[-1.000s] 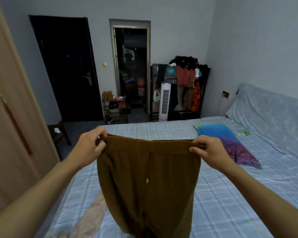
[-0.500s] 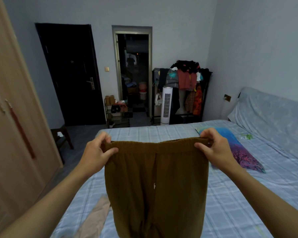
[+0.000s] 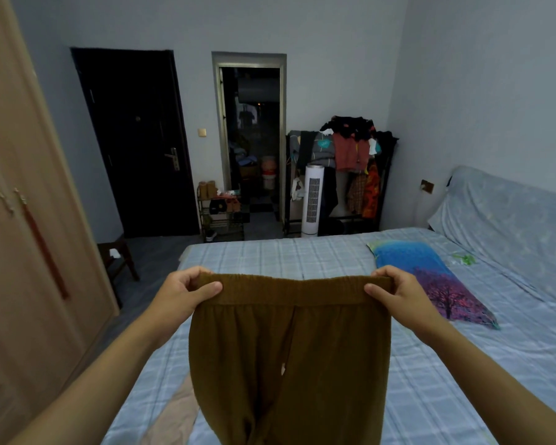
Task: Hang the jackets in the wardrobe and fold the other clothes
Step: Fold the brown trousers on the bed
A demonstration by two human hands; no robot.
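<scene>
Brown trousers [image 3: 302, 354] with an elastic waistband hang in front of me above the bed [image 3: 430, 380]. My left hand [image 3: 182, 297] pinches the left end of the waistband. My right hand [image 3: 398, 297] pinches the right end, so the band is stretched level between them. The legs drop out of view at the bottom edge. A beige garment [image 3: 174, 415] lies on the bed below, partly hidden by the trousers. The wooden wardrobe [image 3: 23, 252] stands shut on my left.
A blue and purple pillow [image 3: 430, 277] lies on the bed to the right. A loaded clothes rack [image 3: 350, 162] and a white tower fan [image 3: 312, 200] stand by the far wall. A stool [image 3: 116, 255], a shoe shelf [image 3: 220, 213] and a dark door [image 3: 135, 142] lie to the left.
Both hands have kept their hold on the waistband and pulled it taut and level. The view has shifted slightly rightward and down.
</scene>
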